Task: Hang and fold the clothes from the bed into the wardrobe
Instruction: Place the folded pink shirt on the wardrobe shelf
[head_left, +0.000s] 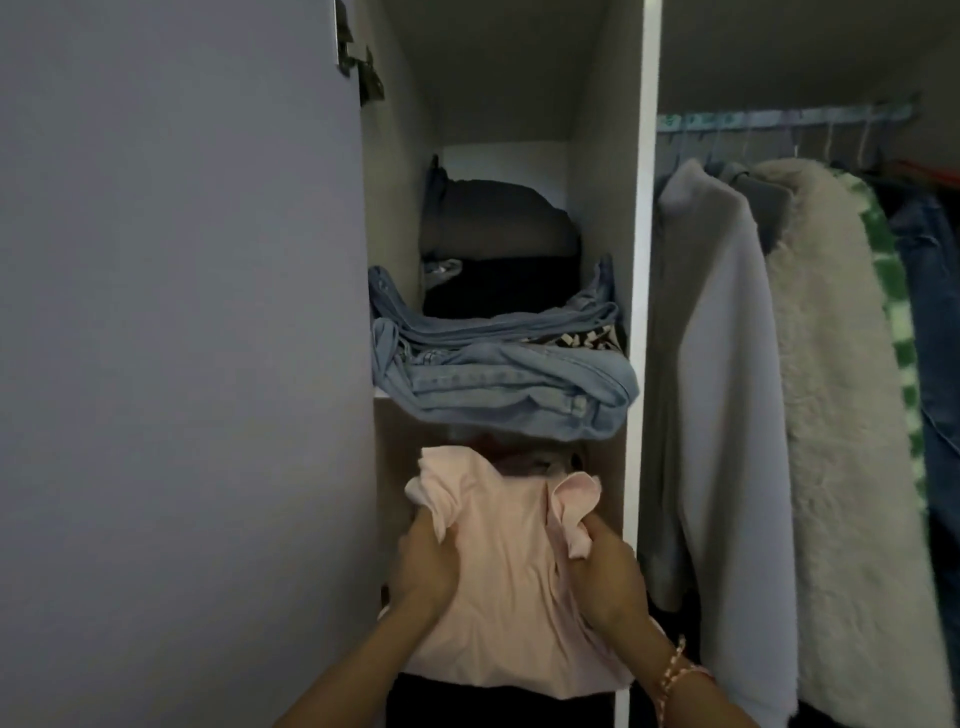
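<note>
The tall white open wardrobe fills the frame, with its flat lilac-grey door panel across the left. At the right of the frame a pale grey fleece jacket and a cream fluffy coat hang from the rail. In the centre column, a folded stack of light blue denim jeans lies on the upper shelf, its front edge sagging over the shelf lip.

Below that, at lower centre, is the folded pale pink soft jersey garment, at the mouth of the lower compartment. That compartment is dim, so it is hard to say whether the garment rests on something beneath it or is carried clear.

The left hand has its grip clenched on the garment's left edge, and the right hand on its right edge, where a frilled sleeve bunches up. A pink-and-white beaded bracelet sits on the right wrist.

The garment looks light, limp and easily creased, not slippery or fragile. With no stiffness of its own, the fold would likely slump if taken by one corner. Both side edges, with support under the fold, seem the sound places to take it.
</note>
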